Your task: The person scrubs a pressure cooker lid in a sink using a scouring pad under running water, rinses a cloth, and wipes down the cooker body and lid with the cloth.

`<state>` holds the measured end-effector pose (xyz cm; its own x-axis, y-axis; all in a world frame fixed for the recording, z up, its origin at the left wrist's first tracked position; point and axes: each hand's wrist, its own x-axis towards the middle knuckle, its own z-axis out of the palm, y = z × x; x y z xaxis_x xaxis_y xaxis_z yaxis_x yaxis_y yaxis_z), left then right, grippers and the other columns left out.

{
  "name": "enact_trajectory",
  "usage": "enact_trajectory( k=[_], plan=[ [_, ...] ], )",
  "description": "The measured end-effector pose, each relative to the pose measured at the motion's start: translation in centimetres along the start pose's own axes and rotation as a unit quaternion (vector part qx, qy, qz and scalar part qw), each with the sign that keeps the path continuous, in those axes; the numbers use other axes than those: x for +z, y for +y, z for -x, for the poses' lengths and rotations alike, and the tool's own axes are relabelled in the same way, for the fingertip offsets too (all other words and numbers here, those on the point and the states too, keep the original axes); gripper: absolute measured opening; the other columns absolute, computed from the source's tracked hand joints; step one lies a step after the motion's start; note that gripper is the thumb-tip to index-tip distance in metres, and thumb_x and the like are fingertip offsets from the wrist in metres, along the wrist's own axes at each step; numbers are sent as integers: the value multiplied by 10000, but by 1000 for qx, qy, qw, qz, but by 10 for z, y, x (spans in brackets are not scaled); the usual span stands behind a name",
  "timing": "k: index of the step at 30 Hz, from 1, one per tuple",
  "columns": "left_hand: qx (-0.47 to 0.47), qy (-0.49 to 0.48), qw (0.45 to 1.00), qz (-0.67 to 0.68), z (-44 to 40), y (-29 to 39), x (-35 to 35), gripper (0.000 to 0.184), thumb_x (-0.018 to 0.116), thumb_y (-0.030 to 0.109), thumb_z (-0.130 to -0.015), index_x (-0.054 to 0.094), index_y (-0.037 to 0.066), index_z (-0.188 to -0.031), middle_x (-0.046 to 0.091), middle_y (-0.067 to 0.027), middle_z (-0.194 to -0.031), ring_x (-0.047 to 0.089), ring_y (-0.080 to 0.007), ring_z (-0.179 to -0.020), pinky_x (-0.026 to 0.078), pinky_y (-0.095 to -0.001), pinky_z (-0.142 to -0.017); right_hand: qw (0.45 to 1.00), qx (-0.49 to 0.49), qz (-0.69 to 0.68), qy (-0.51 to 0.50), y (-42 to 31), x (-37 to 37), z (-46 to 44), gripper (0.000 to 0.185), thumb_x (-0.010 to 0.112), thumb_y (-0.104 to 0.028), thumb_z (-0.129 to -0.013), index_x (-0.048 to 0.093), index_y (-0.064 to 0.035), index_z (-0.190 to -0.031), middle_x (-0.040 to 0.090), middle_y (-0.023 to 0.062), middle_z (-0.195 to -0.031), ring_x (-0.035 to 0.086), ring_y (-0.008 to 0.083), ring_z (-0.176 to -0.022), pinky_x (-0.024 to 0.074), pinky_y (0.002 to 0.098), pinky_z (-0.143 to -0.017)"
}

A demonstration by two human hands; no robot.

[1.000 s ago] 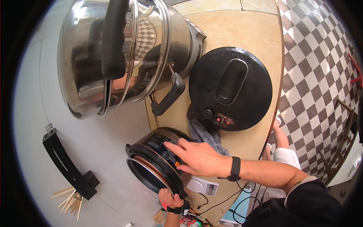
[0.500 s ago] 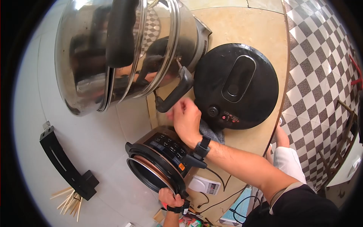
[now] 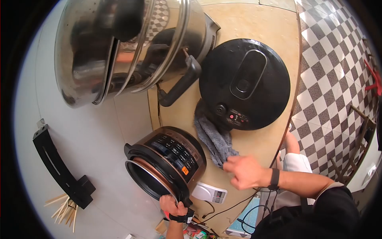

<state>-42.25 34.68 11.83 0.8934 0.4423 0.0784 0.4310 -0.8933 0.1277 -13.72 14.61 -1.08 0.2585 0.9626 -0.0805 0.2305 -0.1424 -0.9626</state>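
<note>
My left hand (image 3: 170, 205) is closed on the rim of a dark inner pot (image 3: 145, 179) with a copper-coloured outside. The pot sticks out of the top of an electric cooker (image 3: 175, 149) with a button panel. My right hand (image 3: 243, 172) is curled at the near end of a grey cloth (image 3: 215, 137), its fingers seeming to pinch the cloth; the fingertips are partly hidden. The cloth's far end lies beside a round black lid (image 3: 254, 107) with a handle recess and small red markings.
A large steel steamer (image 3: 87, 59) with black handles stands at upper left. A white kitchen scale (image 3: 209, 194) and cables (image 3: 234, 207) lie near the cooker. A black wall holder (image 3: 59, 167) has wooden chopsticks (image 3: 65, 205) below it. Another person's leg (image 3: 293, 143) may show beyond the counter edge.
My right hand has drawn back from beside the steamer handle to the near end of the cloth, uncovering more of the cloth and cooker. My left hand stays on the pot rim.
</note>
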Motion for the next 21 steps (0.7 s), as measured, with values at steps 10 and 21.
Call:
enact_trajectory(
  k=[10,21],
  plan=[
    [12,11,1000,2,0,0,3,527,497,449,-1022,461,33,-701,457,-147,-692,466,-362,-614,310,-461,-567,972,-64,170,150,-12,-2,-48,527,714,-205,-828,617,30,-1289,630,168,-1173,590,309,-1081,488,433,-922],
    [31,56,998,-7,-4,1,7,557,492,468,-1027,471,30,-683,456,-154,-679,464,-363,-605,308,-462,-565,987,-41,102,114,-26,0,-39,466,762,-66,-678,614,11,-1113,586,135,-983,563,335,-1016,478,456,-874]
  ],
)
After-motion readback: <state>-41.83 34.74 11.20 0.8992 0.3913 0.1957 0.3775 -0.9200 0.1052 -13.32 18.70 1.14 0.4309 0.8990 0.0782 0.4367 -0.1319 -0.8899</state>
